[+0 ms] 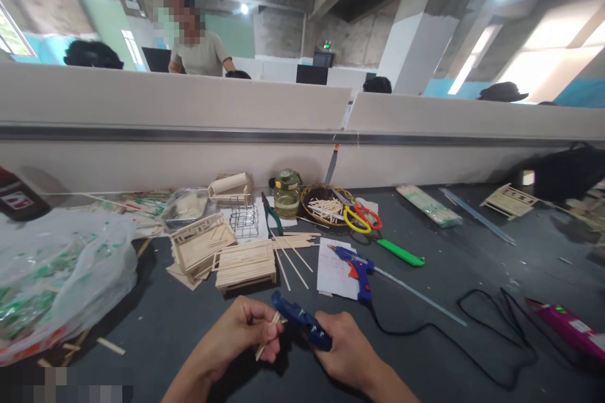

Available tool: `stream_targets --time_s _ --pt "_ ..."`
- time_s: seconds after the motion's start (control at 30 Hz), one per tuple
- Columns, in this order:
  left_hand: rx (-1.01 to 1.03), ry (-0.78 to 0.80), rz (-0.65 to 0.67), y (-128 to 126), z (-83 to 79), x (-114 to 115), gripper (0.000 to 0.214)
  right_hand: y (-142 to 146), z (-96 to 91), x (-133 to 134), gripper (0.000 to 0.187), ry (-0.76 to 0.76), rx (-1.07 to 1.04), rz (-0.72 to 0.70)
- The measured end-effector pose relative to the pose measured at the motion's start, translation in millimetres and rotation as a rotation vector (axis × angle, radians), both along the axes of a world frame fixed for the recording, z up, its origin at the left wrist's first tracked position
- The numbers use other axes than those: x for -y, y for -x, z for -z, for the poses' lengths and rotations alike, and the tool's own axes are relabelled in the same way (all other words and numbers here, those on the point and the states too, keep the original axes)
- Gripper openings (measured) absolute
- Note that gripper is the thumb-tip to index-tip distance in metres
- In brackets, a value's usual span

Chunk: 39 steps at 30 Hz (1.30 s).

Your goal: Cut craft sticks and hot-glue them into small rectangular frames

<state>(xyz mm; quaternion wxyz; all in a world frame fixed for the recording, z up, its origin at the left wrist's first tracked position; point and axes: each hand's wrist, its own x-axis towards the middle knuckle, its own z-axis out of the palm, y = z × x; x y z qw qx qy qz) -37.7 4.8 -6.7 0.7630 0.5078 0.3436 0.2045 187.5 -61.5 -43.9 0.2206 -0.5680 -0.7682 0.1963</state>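
My left hand (249, 329) pinches a few short, thin wooden sticks (261, 350) between thumb and fingers. In my right hand (347, 347) is a dark blue hand tool (306, 322). Its head lies close to the upper ends of the sticks; I cannot make out whether it touches them, nor its exact kind. Just beyond my hands stands a small model made of wooden sticks (246, 264), with a second stick model (202, 242) behind it on the left. Loose long sticks (293, 263) lie to their right.
A blue glue gun (358, 267) rests on paper (331, 271), its cord (425, 327) running right. Scissors (362, 217), a green-handled knife (401, 253), a basket (309, 192), a jar (286, 195) and pliers (271, 217) lie behind. A plastic bag (94, 271) fills the left; a partition (189, 101) stands beyond.
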Motion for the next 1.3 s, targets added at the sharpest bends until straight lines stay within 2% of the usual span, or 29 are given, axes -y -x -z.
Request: stream_targets --time_s 0.07,0.13,0.23,0.3,0.4,0.47,0.57,0.7,0.8,0.83,0.93,1.03,1.17,1.23,1.3 --pt "-0.029 -0.038 -0.063 3 -3.4 -4 0.039 1 -7.4 2 0.006 -0.001 0.012 0.027" --pt "-0.048 -0.075 -0.200 5 -6.0 -8 0.038 2 -17.2 7 0.003 0.013 0.025 0.034" --pt "-0.081 -0.155 -0.387 6 -7.5 -11 0.035 4 -21.9 19 0.017 0.016 0.075 0.012" --pt "-0.097 -0.252 -0.427 6 -7.6 -11 0.032 4 -13.5 27 0.039 -0.047 0.144 0.003" --pt "-0.111 -0.396 -0.469 4 -6.8 -10 0.028 4 8.8 36 0.073 -0.188 0.249 -0.044" --pt "-0.117 -0.461 -0.495 3 -5.9 -10 0.024 5 20.2 38 0.081 -0.229 0.322 -0.079" --pt "-0.105 -0.520 -0.492 3 -4.6 -10 0.019 7 19.5 40 0.075 -0.226 0.391 -0.134" --pt "-0.054 -0.586 -0.472 4 -5.4 -9 0.015 7 -12.8 38 0.071 -0.071 0.246 -0.128" --pt "-0.023 -0.627 -0.447 5 -7.7 -8 0.014 4 -41.3 31 0.028 -0.018 0.124 0.039" --pt "-0.014 -0.641 -0.438 5 -8.5 -8 0.014 4 -48.8 28 0.022 -0.044 0.086 0.089" --pt "0.014 -0.674 -0.420 4 -10.2 -7 0.014 9 -65.4 18 0.020 -0.154 -0.079 0.161" --pt "0.046 -0.689 -0.401 3 -10.3 -6 0.013 25 -77.7 10 0.018 -0.230 -0.235 0.145" --pt "0.098 -0.669 -0.332 1 -9.1 -4 0.014 48 -89.0 -1 0.017 -0.253 -0.341 0.101" --pt "0.106 -0.658 -0.304 0 -8.7 -3 0.014 55 -91.3 -7 0.022 -0.248 -0.382 0.068" --pt "0.098 -0.651 -0.270 -1 -8.8 -3 0.016 60 -91.4 -12 0.018 -0.240 -0.413 0.036"
